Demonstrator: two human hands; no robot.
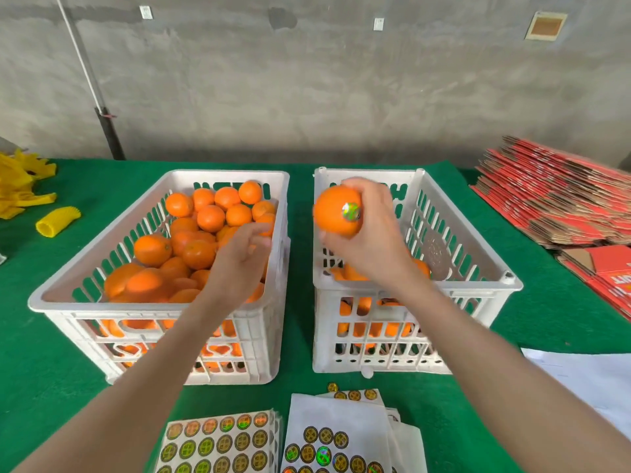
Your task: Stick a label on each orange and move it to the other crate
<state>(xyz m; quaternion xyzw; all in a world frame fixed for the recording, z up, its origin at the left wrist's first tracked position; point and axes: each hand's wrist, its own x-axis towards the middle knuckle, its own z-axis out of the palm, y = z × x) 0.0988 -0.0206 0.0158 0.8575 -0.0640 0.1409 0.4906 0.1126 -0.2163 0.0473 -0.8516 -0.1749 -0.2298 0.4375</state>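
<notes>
The orange (336, 211) sits in the upper middle of the frame, held in the air above the left rim of the right crate (379, 172). The right grip (372, 233) is clamped on it, fingers curled over its top and right side, thumb below. A shiny round label (351, 211) is stuck on the side facing the camera, just beside the fingers.

To the left, the left grip (242, 261) hovers over the right part of the left crate (222, 174), fingers apart and loosely bent, with nothing seen in them; whether the fingertips touch a fruit I cannot tell. Both forearms run up from the bottom of the frame and cross the crates' near rims, so the right one hides much of the right crate's inside.

Label sheets (218, 442) lie at the bottom centre on the green counter (300, 268), one full, another (334, 435) partly used. Yellow foam nets (20, 186) lie at the upper left, a stack of flat red cartons (560, 199) at the right, and white paper (580, 380) at the lower right.

The two white slotted crates stand side by side, apart. The left one is heaped with oranges (191, 240); the right one holds a low layer of fruit (351, 273), partly seen through its slots.
</notes>
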